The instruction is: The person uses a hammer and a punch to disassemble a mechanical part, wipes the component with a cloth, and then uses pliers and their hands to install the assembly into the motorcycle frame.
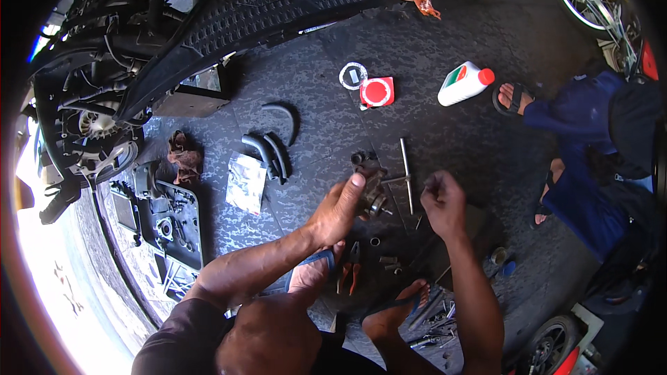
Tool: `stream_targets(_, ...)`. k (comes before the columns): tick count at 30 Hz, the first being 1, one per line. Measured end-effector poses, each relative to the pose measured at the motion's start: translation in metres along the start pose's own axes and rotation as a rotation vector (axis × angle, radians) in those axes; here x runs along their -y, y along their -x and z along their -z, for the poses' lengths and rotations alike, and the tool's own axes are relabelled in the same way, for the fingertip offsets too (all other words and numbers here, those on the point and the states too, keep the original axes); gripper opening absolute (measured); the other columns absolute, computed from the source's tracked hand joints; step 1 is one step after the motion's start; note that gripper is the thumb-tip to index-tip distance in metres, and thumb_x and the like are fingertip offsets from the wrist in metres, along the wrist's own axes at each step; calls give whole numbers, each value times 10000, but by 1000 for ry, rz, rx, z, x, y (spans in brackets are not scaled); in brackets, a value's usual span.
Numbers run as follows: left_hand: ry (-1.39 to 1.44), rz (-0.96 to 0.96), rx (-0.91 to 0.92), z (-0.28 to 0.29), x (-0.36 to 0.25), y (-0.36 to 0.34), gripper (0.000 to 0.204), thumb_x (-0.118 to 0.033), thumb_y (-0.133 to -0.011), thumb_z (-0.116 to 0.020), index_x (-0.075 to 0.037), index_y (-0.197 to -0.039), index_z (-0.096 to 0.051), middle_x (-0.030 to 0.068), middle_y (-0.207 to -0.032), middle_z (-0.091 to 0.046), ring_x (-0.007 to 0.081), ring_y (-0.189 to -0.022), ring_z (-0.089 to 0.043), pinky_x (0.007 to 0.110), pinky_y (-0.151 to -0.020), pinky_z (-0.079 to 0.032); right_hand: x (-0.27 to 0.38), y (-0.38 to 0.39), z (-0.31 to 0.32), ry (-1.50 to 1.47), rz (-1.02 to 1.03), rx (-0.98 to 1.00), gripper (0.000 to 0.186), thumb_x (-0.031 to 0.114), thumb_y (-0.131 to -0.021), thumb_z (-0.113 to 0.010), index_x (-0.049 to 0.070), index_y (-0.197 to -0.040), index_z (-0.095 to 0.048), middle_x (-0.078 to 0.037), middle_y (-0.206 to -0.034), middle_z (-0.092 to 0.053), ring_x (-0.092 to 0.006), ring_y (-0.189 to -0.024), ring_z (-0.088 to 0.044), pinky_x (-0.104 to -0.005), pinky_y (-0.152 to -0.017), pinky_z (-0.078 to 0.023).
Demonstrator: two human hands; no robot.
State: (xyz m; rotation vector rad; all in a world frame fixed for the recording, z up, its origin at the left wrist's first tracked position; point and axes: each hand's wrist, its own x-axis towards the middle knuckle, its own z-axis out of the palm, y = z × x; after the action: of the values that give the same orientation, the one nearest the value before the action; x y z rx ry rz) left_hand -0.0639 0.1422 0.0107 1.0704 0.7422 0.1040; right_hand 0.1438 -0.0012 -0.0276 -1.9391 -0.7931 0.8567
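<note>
The metal part [375,199] is up in front of you, above the dark floor [323,125]. Your left hand [340,210] has its fingers wrapped around it. Your right hand [445,203] is near it with the fingers bent in — I can't tell if they pinch something small. A T-shaped tool [408,191] shows between your hands. Orange-handled pliers [355,276] lie near your feet [314,274] — a white bottle [460,85] is farther off.
</note>
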Motion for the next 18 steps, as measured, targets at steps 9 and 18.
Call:
stream_targets(9, -373, -161, -84, -42, -57, 17, 769, -586, -1043, -280, 87, -1341, -504, 306, -1243, -603, 436, -1232, -557, 467, -1040, -424, 84, 74, 4, -435, 275, -8, 298, -125, -832, -568, 27, -1079, -501, -98, -1050, -534, -115, -875, -531, -255, -794, -477)
stream_targets(18, -474, -274, -5, -54, -51, 24, 786, -583, -1031, -331, 126, -1353, -439, 351, -1307, -514, 488, -1245, -519, 500, -1040, -421, 72, 83, 2, -381, 371, -30, 362, -29, -868, -618, 24, -1196, -474, -137, -1099, -550, -144, -938, -524, -286, -851, -457)
